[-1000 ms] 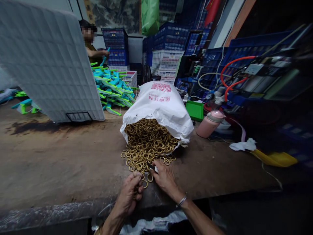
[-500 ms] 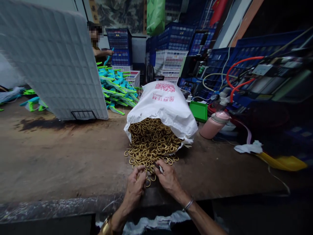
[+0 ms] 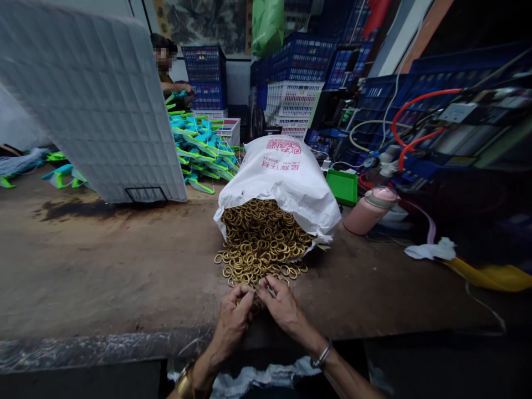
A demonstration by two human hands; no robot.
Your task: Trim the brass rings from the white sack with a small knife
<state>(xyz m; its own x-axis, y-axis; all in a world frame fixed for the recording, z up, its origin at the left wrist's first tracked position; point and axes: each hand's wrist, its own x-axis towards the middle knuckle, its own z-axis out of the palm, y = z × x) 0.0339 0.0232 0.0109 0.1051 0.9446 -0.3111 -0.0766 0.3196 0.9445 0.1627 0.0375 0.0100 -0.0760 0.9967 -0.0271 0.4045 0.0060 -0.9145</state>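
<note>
White sack (image 3: 286,177): open, gold rings (image 3: 260,252) spilling out.
Left hand (image 3: 233,316): curled around gold rings (partly hidden).
Right hand (image 3: 286,313): just beside left; grip cannot be told.

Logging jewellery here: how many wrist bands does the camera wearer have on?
2: a golden band on the left wrist, a silvery band on the right wrist; more may be hidden.

The white sack (image 3: 307,191) bore, upside down in red, 星辉环材, the number 300834 and a QR code (image 3: 283,146), while characters on the wall picture's yellow border (image 3: 161,12) were too blurred to read.
</note>
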